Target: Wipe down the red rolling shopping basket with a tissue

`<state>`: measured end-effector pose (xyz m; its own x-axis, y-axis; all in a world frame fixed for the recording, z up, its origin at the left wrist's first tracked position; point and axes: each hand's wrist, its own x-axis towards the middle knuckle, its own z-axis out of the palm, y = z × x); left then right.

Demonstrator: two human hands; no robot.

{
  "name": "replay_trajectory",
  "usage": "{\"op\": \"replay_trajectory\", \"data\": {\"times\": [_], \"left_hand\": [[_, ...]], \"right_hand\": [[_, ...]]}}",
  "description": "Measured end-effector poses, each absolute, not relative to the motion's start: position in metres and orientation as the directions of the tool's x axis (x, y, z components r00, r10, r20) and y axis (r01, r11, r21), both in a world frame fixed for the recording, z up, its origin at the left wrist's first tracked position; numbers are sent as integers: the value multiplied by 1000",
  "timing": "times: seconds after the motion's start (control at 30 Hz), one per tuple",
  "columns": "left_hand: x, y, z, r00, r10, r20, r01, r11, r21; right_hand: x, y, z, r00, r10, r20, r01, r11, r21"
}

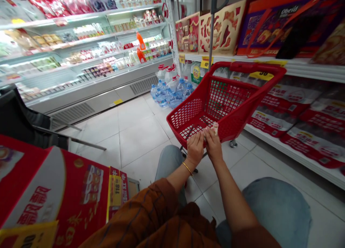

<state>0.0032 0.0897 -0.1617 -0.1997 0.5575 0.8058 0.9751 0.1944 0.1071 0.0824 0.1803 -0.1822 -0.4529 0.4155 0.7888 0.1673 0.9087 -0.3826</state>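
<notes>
My left hand (195, 148), with a gold bangle at the wrist, and my right hand (213, 144) are held close together just above the near rim of a red plastic shopping basket trolley (185, 113). A small crumpled white item (214, 128) sticks up from the fingertips of my right hand. My left fingers reach towards it, but I cannot tell whether they grip it. The trolley stands on white floor tiles beyond my denim-covered knees, and its mesh basket holds nothing that I can see.
Large red cartons (56, 190) fill the lower left. A lit refrigerated display case (88, 61) lines the left side. Shelves of wrapped packs (293, 111) and gift boxes (223, 28) stand on the right. Bottled water (169, 91) is stacked beyond the trolley. A black frame (24, 115) sits at far left.
</notes>
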Motion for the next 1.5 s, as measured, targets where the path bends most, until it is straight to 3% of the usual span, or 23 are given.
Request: {"op": "replay_trajectory", "data": {"times": [0.23, 0.43, 0.6, 0.73, 1.0, 1.33, 1.5], "left_hand": [[3, 89, -162, -209, 539, 816, 977, 147, 152], [1, 88, -158, -169, 514, 841, 985, 109, 131], [2, 86, -158, -194, 510, 838, 981, 117, 156], [0, 82, -159, -209, 524, 826, 978, 120, 171], [-14, 74, -161, -174, 551, 816, 985, 89, 149], [-25, 67, -159, -137, 591, 795, 989, 41, 141], [-29, 66, -158, -137, 595, 792, 988, 30, 148]], "right_hand": [[90, 197, -168, -462, 405, 789, 225, 914, -338], [97, 206, -155, -456, 496, 739, 287, 868, -405], [99, 191, -138, -415, 514, 751, 191, 856, -481], [95, 182, -128, -556, 418, 718, 147, 900, -410], [98, 186, -119, -740, 284, 609, 226, 959, -173], [107, 198, -112, -756, 273, 595, 223, 962, -158], [115, 211, -108, -714, 324, 621, 287, 944, -163]]}}
